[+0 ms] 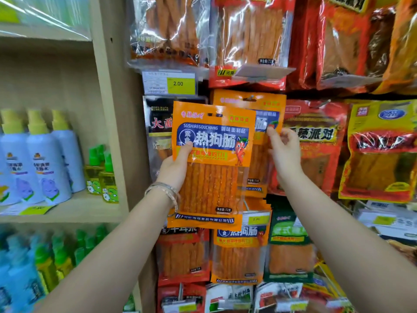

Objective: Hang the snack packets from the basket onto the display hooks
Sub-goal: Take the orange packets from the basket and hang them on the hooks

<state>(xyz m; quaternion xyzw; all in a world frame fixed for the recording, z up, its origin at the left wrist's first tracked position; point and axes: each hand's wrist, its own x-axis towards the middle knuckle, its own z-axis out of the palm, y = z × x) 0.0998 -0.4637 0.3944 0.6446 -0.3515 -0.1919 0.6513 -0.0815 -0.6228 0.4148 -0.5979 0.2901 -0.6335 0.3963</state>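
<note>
A person's left hand (174, 170), bangles (163, 190) on the wrist, grips an orange snack packet (212, 163) by its left edge, thumb pressed on the front, fingers hidden behind it, holding it upright before the display. Just beyond, the right hand (285, 152) pinches the right edge of a matching hanging packet (268, 116) on a display hook (250, 98). Farther back, a yellow price tag (170, 83) reads 2.00; spray bottles (42, 163) line a wooden shelf (74, 208) at left

Wood shelf unit (108, 123) w/ bottles (42, 163).
</note>
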